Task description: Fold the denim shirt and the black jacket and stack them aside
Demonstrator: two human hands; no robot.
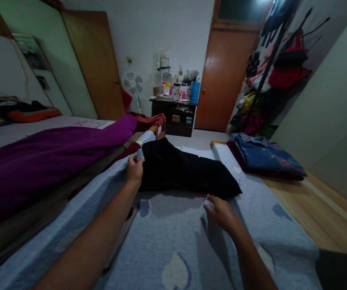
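A black garment lies spread across a pale blue bedsheet with heart shapes. At the garment's left end is my left hand, its thumb and fingertips close together at the edge; whether they hold any cloth is too small to tell. Just below the garment's lower right edge, my right hand hovers over the sheet, thumb and fingers apart, holding nothing. A flat pinkish object with a dark spot lies partly hidden behind my left forearm.
A purple blanket is heaped on the left. Folded denim clothing sits on a dark red cloth at the right, beside wooden boards. Farther back stand a fan, a dark shelf and hanging bags.
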